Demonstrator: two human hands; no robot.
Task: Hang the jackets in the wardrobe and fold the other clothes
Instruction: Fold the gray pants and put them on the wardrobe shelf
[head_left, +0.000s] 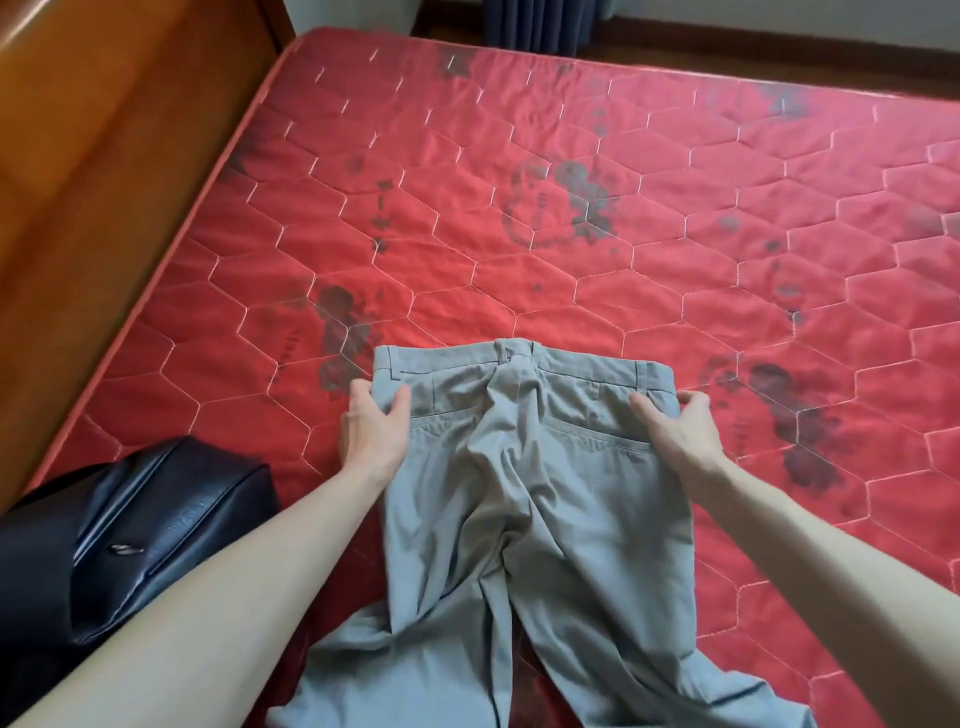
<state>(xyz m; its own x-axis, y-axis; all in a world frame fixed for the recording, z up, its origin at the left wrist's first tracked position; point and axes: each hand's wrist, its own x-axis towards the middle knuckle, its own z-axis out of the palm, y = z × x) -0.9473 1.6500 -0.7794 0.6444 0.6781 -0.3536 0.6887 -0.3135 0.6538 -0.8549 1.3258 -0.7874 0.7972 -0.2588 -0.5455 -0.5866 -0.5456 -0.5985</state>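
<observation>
Spreading a pair of grey trousers seat-up on a red quilted mattress, a person works on the folding part of the job, with the garment not yet folded. The left hand pinches the left hip edge just below the waistband, thumb on top of the cloth and the other fingers curled round the side seam. The right hand grips the opposite edge the same way, beside the back pocket. The waistband lies away from the person, and the two legs trail toward the near edge of the bed, wrinkled and splayed apart. The next move, by the look of it, calls for smoothing the seat flat and bringing one leg over the other. A black leather jacket lies bunched at the near left corner, apart from the trousers and still to be hung.
</observation>
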